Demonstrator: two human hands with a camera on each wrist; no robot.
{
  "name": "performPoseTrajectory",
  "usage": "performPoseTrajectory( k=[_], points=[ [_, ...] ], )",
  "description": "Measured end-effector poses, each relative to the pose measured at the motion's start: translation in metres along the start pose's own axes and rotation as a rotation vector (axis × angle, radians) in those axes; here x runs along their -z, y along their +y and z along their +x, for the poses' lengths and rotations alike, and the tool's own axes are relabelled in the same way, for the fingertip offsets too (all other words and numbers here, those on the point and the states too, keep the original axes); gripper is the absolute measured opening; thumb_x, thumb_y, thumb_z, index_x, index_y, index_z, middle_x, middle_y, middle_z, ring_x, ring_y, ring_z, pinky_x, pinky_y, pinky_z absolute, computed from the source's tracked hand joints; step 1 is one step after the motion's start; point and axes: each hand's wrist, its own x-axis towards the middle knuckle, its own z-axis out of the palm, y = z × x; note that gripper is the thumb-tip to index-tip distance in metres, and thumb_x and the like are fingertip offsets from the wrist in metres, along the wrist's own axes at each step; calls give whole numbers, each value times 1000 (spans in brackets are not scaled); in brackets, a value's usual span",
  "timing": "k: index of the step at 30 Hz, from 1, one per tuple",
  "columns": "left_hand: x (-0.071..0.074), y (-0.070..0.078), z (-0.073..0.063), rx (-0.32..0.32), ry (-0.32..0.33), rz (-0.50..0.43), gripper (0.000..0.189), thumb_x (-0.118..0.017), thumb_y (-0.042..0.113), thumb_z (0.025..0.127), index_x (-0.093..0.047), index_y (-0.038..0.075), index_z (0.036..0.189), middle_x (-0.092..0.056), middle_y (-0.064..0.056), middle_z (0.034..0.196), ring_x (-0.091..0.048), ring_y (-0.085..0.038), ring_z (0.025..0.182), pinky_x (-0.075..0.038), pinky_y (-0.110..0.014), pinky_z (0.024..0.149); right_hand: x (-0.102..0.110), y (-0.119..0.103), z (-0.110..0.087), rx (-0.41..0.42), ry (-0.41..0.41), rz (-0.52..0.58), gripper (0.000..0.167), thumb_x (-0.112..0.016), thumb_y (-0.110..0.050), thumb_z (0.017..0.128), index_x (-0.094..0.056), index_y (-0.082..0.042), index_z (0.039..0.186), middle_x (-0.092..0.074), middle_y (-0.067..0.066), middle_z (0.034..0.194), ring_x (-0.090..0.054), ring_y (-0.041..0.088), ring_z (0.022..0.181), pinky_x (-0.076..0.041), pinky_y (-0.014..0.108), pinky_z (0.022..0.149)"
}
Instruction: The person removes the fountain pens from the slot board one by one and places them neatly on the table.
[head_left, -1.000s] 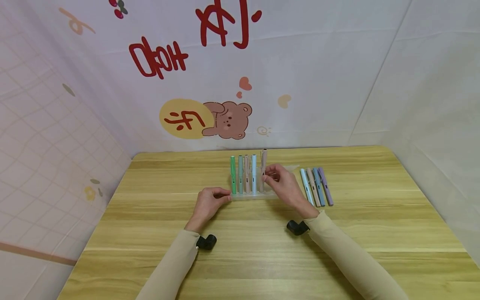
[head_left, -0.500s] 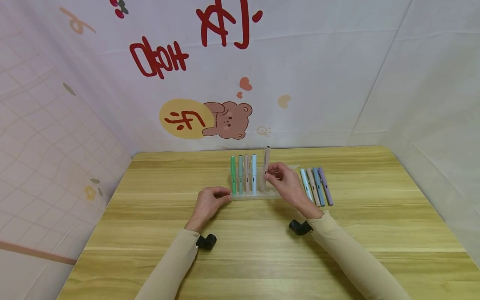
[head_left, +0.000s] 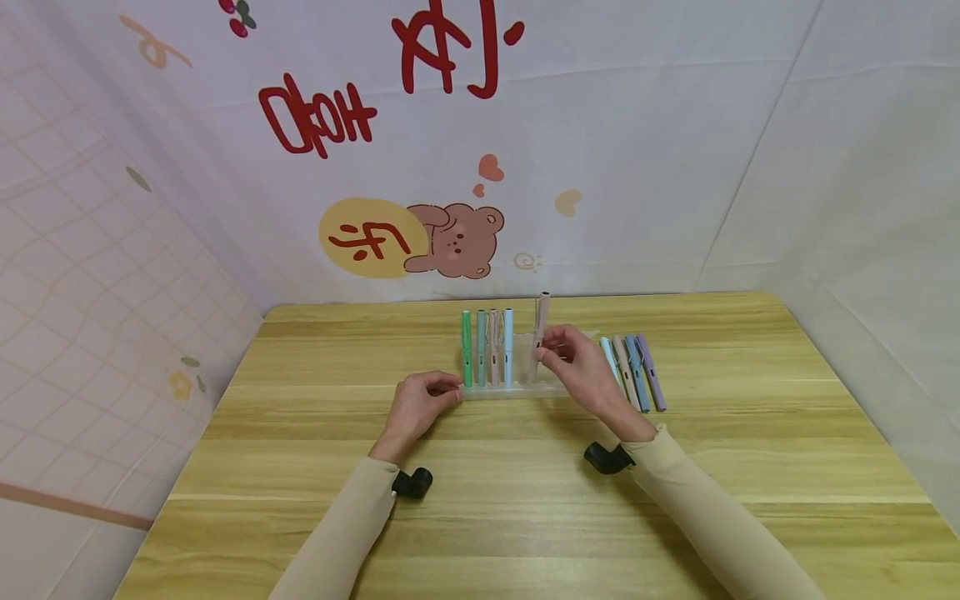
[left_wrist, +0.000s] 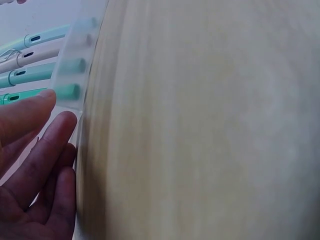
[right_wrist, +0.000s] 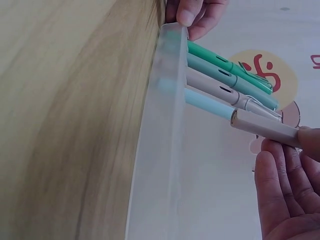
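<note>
My right hand (head_left: pixel 583 371) pinches a taupe pen (head_left: pixel 542 321) near its middle, cap end up and tilted slightly right. In the right wrist view, its lower end stands apart from the frosted clear pen holder (right_wrist: pixel 162 130). My left hand (head_left: pixel 422 407) holds the holder's left end between thumb and fingers. Upright in the holder stand a green pen (head_left: pixel 467 350), a teal pen (head_left: pixel 482 350), a pinkish pen (head_left: pixel 494 367) and a light blue pen (head_left: pixel 508 350). The slots right of them show no pens.
To the right of my right hand, several pens lie side by side on the wooden table (head_left: pixel 495 500): light blue, beige (head_left: pixel 627 375), blue (head_left: pixel 637 375) and purple (head_left: pixel 652 373). A printed white cloth (head_left: pixel 637 167) hangs behind the table.
My right hand has shifted a little to the right along the holder, carrying the taupe pen, which now leans more to the right. The left hand has stayed in place.
</note>
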Motion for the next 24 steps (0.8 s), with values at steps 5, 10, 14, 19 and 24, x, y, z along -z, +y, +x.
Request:
performPoseTrajectory(
  k=[5,10,14,19,24],
  points=[
    [0,1,0,4,0,-1,14,-81,11,90,-82,12,104,-78,2,92,-72,-15,87,-57,-39,85,5,-1,-3,10,8,-6,23,-68,-14,102,-63,0,120,-70,13,111,-70,28,103,-57,40,88],
    [1,2,-1,8,-2,-3,14,-81,11,90,-82,12,104,-78,2,92,-72,-15,87,-57,-39,85,10,-1,-6,18,14,-17,24,-68,-15,102,-63,0,121,-70,13,111,-69,27,102,-55,28,84],
    [1,3,-1,9,-3,-1,14,-81,11,90,-82,12,104,-78,2,92,-72,-16,87,-57,-39,85,14,-1,-9,33,20,-14,25,-68,-16,103,-63,0,121,-70,14,111,-69,26,100,-54,23,82],
    [1,3,-1,9,-3,4,14,-82,11,89,-82,12,104,-78,2,92,-72,-15,87,-56,-39,85,19,-1,-12,43,31,-5,25,-69,-15,102,-63,1,120,-70,15,110,-70,28,100,-54,21,81],
    [1,3,-1,7,-8,4,14,-81,11,90,-82,12,104,-78,2,92,-73,-16,88,-57,-39,86,24,0,-14,47,50,-6,26,-70,-15,101,-64,1,119,-70,15,109,-70,27,99,-53,19,80]
  ],
)
